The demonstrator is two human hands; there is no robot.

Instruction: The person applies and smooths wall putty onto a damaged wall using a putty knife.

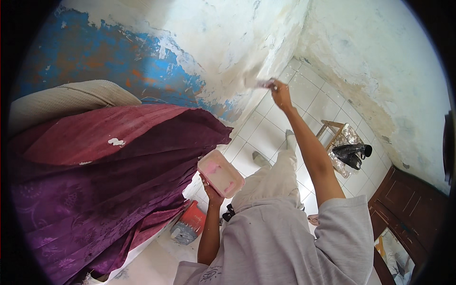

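My left hand [212,194] is closed on a shallow rectangular plastic tub [221,175], with pink patches and pale residue inside. My right arm stretches forward, and my right hand [281,95] grips a short tool [260,83] with a pale, flat end. Motion blurs the tool, so I cannot tell whether it is a brush or a scraper. Its end is at the patchy wall [213,35], where off-white coating borders peeling blue and orange paint. Whether it touches the surface is unclear.
Purple and maroon cloth [95,190] covers a bulky thing on the left, beside a beige roll [71,102]. A red bucket [192,216] stands below the tub. On the tiled floor [266,130], a spattered stool [341,142] bears a black bag [349,154]. Dark wooden furniture [403,204] is at right.
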